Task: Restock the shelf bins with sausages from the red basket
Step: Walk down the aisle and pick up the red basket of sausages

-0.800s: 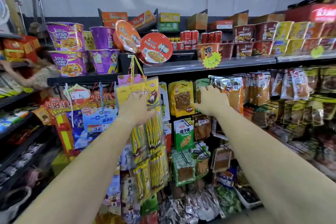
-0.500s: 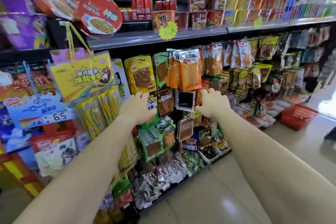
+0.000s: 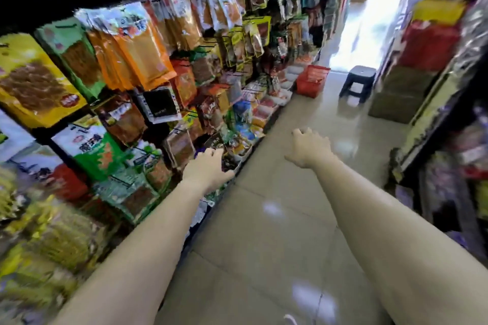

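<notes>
right hand point(image 3: 309, 148): fingers loosely curled, nothing in it, out over the pale tiled floor point(image 3: 277, 219). left hand point(image 3: 208, 167): back to the camera, fingertips down among the low packets of the hanging foil snack packets point(image 3: 148, 60); can't tell if it pinches anything.

red plastic mesh basket point(image 3: 313, 79) sits on the floor well ahead down the aisle, at the foot of the shelving, just beside the white shelf bins point(image 3: 286, 87). dark plastic stool point(image 3: 359, 82) is near it, to its right. basket contents too blurred to read, no sausages made out from here.

judgement: film-wrapped sausages should be light, slick, a bit bendy, not fragile. take a bunch round the middle with a full wrap, not by the ends, or they slide out. step in hand looks like heading to the basket for a load.
</notes>
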`<state>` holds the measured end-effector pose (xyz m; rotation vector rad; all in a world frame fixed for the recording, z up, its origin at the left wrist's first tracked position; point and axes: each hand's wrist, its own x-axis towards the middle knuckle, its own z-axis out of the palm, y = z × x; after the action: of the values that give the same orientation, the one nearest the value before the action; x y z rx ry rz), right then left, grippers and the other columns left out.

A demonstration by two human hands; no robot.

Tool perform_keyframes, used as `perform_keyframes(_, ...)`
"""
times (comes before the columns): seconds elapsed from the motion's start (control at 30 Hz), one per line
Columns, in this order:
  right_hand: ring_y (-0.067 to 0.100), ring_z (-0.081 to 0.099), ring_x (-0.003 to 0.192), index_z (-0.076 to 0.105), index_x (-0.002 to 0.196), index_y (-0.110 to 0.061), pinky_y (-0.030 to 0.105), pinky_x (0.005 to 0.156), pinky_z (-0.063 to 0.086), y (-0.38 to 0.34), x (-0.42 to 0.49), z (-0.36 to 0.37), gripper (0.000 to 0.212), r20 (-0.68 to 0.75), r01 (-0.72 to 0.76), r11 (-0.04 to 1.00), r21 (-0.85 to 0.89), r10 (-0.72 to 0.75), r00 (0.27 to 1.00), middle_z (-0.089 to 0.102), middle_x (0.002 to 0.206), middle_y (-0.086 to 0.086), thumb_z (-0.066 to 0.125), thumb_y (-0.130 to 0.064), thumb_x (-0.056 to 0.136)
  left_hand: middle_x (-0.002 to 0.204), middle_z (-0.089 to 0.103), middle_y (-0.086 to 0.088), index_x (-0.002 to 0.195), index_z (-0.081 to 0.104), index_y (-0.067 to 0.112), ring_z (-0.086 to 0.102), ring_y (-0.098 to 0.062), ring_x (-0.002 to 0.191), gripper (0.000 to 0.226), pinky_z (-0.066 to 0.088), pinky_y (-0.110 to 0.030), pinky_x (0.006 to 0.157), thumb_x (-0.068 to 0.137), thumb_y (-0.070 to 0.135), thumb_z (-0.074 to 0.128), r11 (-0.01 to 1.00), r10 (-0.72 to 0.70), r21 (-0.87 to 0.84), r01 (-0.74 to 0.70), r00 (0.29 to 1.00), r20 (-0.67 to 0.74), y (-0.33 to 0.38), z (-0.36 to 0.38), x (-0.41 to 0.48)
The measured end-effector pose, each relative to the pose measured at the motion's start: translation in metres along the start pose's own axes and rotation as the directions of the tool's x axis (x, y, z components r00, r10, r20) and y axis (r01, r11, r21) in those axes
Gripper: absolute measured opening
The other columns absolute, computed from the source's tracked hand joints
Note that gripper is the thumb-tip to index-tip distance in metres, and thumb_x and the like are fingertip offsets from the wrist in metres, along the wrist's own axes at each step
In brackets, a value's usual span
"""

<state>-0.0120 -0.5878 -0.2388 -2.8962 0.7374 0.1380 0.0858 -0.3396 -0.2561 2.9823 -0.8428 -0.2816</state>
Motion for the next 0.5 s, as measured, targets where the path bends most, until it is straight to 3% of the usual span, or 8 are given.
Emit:
perform_keyframes(0.2,0.035,0.049,0.126,0.038,0.146,-0.018,0.050,0.101,0.045,0.089,0.060,0.019,0.081,0.064,-0.137,0.989,0.056,0.133,0.989,0.047,0.141,0.012,0.064,-0.060,0.083,0.146,0.043,-0.008,0.147,0.037,0.017,0.045,-0.030,0.132,0.075,0.047,-0.046,0.100,0.089,0.061,0.054,0.992,0.126,0.012,-0.126,0.992,0.013,0.081,0.013,0.088)
perform_keyframes(0.5,0.033,0.048,0.126,0.044,0.142,-0.018,0.048,0.099,0.044,0.185,0.151,0.007,0.069,0.100,-0.247,0.968,0.041,0.242,0.965,0.050,0.139,0.010,0.063,-0.053,0.086,0.150,0.039,-0.007,0.151,0.031,0.020,0.042,-0.029,0.135,0.076,0.044,-0.047,0.100,0.089,0.059,0.053,0.979,0.193,-0.069,-0.191,0.981,0.032,0.164,0.007,0.218)
